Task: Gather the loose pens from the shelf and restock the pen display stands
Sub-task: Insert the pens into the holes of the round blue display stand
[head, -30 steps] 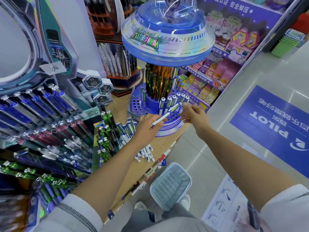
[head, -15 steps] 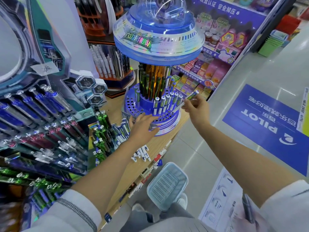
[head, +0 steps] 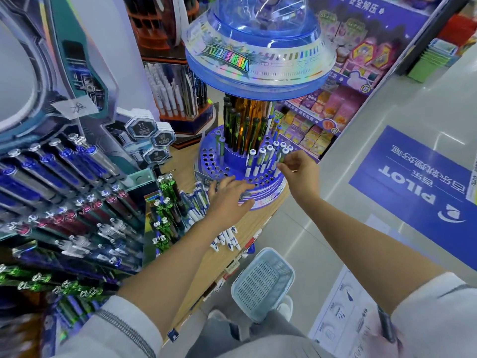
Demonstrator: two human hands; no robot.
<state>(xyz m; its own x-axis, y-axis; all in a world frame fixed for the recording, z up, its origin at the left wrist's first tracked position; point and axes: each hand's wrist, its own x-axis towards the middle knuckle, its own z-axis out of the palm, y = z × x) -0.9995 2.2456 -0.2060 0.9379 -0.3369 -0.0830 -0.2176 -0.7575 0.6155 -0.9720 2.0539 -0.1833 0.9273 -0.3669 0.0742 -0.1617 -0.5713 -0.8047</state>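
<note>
A round blue pen display stand (head: 206,161) with many holes sits on the wooden shelf (head: 204,264) under a blue dome top (head: 260,55). Several white-and-blue pens (head: 260,161) stand in its front holes. My right hand (head: 299,169) pinches one white-and-blue pen (head: 282,157) at the right end of that row, its tip down at the stand. My left hand (head: 227,195) lies flat with straight fingers on the stand's front rim, holding nothing. Loose white-and-blue pens (head: 227,239) lie on the shelf under my left forearm.
Racks of blue, red, silver and green pens (head: 77,202) fill the left side. An orange-based pen stand (head: 180,104) is behind. A pale blue basket (head: 263,282) sits on the floor below the shelf edge. A blue floor sticker (head: 418,192) lies to the right.
My left hand passed the pen to my right hand and came down onto the stand's rim. My right hand lowered the pen from a tilted hold into the row of pens.
</note>
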